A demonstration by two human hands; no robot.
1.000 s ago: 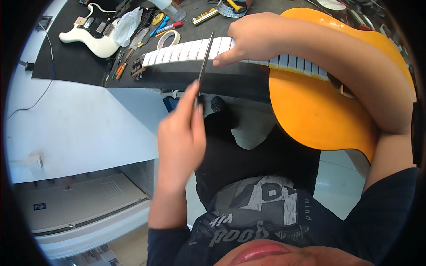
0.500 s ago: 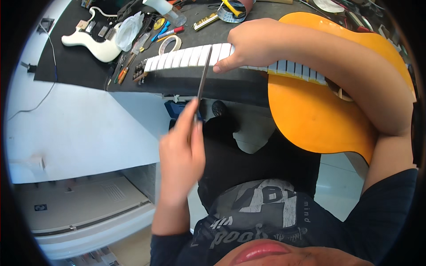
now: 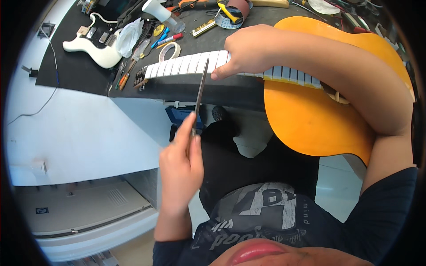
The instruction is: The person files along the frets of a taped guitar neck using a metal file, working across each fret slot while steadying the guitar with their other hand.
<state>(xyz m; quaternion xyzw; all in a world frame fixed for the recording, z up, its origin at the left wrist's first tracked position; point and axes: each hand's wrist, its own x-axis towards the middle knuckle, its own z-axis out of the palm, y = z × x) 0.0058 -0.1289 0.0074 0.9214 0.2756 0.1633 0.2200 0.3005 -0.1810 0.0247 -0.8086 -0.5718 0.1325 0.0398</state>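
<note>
A yellow-orange acoustic guitar [image 3: 310, 122] lies on its back, its neck reaching left along the bench edge. White tape covers the fingerboard [image 3: 186, 64] between the frets. My left hand [image 3: 183, 162] is closed round the lower end of a slim metal file [image 3: 201, 91]. The file's far end lies over the taped frets, just left of my right thumb; whether it touches a fret I cannot tell. My right hand [image 3: 248, 49] wraps over the neck, thumb on the near side, with the forearm crossing the guitar body.
Beyond the neck are a tape roll [image 3: 169, 52], a spray bottle [image 3: 164, 15], markers [image 3: 170, 39] and a sandpaper roll [image 3: 233, 15]. At far left lie a white electric guitar body [image 3: 91, 48] and a plastic bag [image 3: 129, 37]. Below left stands a white cabinet with an open drawer [image 3: 88, 206].
My left hand and the file have drawn slightly toward me across the frets. My right hand keeps its hold on the neck. The whole view has shifted a little.
</note>
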